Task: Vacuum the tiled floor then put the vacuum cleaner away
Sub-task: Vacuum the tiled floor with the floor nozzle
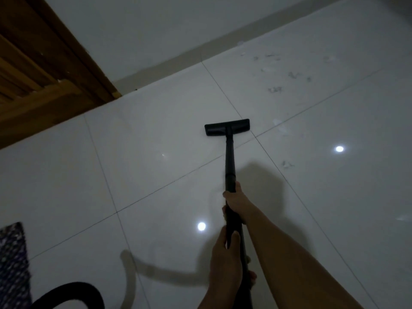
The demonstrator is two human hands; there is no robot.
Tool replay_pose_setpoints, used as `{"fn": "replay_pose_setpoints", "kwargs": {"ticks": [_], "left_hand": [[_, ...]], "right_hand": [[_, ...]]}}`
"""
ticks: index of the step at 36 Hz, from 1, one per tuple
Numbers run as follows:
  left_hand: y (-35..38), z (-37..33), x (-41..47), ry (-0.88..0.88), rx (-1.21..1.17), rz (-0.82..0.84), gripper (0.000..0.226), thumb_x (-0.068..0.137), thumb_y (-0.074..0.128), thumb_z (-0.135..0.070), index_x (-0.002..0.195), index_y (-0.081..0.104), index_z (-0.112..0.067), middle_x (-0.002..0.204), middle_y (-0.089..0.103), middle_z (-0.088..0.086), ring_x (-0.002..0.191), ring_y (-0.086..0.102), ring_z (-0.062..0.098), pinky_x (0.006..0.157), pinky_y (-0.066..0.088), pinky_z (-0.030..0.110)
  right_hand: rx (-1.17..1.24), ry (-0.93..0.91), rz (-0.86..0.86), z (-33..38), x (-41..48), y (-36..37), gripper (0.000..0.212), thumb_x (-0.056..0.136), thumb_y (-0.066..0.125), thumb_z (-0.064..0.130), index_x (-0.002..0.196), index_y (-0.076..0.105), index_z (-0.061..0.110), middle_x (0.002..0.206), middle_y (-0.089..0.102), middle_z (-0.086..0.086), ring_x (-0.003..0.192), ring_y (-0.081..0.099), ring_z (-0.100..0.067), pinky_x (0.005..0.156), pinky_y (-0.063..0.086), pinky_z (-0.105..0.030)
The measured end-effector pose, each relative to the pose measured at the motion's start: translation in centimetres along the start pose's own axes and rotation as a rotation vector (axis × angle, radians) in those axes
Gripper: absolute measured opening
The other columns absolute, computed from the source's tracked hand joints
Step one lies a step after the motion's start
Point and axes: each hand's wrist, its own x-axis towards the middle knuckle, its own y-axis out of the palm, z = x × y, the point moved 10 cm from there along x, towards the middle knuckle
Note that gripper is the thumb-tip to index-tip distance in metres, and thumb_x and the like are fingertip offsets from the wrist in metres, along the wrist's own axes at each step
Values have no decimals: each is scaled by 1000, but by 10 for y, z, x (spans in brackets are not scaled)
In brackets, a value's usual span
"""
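A black vacuum wand [229, 161] runs from my hands down to a flat black floor nozzle [227, 127] resting on the glossy white tiled floor [156, 175]. My right hand [236, 204] grips the wand higher along the tube, arm stretched forward. My left hand [225, 259] grips the wand lower, close to my body. A black hose [73, 291] loops at the bottom left. Scattered grey debris and paper scraps [283, 70] lie on the tiles beyond and to the right of the nozzle.
A wooden door and frame [44, 70] stands at the upper left, with a white wall and skirting [178, 56] behind. A patterned mat [13, 264] lies at the left edge. Ceiling lights reflect on the tiles.
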Motion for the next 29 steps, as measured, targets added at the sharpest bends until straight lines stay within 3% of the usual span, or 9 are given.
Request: {"fn": "replay_pose_setpoints", "kwargs": {"ticks": [6, 9, 11, 13, 19, 22, 25, 27, 29], "left_hand": [[11, 50, -53, -40, 96, 10, 21, 100, 39, -31, 118, 48, -36, 72, 62, 8, 50, 58, 19, 49, 52, 29], [9, 80, -69, -53, 171, 11, 38, 97, 42, -37, 134, 44, -31, 106, 66, 20, 66, 64, 26, 70, 56, 40], [7, 98, -77, -64, 196, 22, 42, 96, 44, -40, 137, 44, -30, 113, 64, 23, 77, 66, 32, 80, 56, 48], [6, 111, -87, -58, 178, 33, 34, 97, 44, -37, 131, 48, -32, 98, 66, 19, 74, 65, 33, 80, 56, 52], [-9, 136, -116, -36, 272, 117, 25, 98, 42, -33, 90, 47, -56, 71, 63, 7, 59, 60, 28, 75, 54, 52], [-19, 151, -130, -50, 267, 172, 22, 98, 41, -35, 108, 50, -51, 84, 65, 13, 70, 64, 31, 79, 54, 51], [-25, 163, -137, -45, 282, 216, 33, 99, 41, -33, 131, 46, -36, 80, 62, 8, 67, 61, 26, 73, 53, 42], [-25, 169, -140, -50, 285, 231, 32, 99, 41, -31, 130, 48, -34, 72, 59, 7, 59, 57, 23, 68, 51, 41], [-21, 174, -145, -61, 284, 241, 33, 99, 41, -29, 131, 50, -31, 83, 63, 15, 65, 60, 26, 71, 51, 44]], "right_hand": [[5, 18, -17, -74, -36, -12, 66, 99, 43, 18, 153, 8, 35, 78, 52, -13, 54, 54, -21, 57, 51, -36], [32, 25, -32, -106, -51, -12, 63, 99, 43, 17, 152, 11, 33, 78, 52, -13, 54, 54, -22, 56, 51, -36], [27, 32, -47, -123, -57, -9, 66, 97, 44, 20, 152, 10, 33, 82, 52, -14, 62, 55, -25, 67, 53, -42], [27, 24, -67, -138, -64, -7, 69, 95, 47, 21, 152, 8, 31, 84, 51, -14, 72, 54, -28, 79, 52, -47], [130, 26, -133, -178, -91, 3, 65, 97, 47, 21, 151, 12, 27, 77, 49, -11, 68, 52, -27, 74, 48, -44], [171, 54, -159, -199, -104, 12, 63, 97, 45, 23, 151, 13, 32, 81, 50, -12, 75, 54, -30, 80, 50, -49], [200, 51, -188, -216, -117, 14, 59, 98, 44, 22, 150, 16, 31, 80, 51, -13, 62, 54, -28, 67, 51, -43], [205, 52, -201, -225, -122, 11, 57, 99, 44, 21, 149, 18, 29, 78, 51, -14, 58, 53, -27, 66, 49, -41], [215, 58, -219, -233, -125, 4, 55, 99, 44, 19, 148, 20, 29, 77, 52, -14, 57, 53, -26, 63, 49, -41]]}}
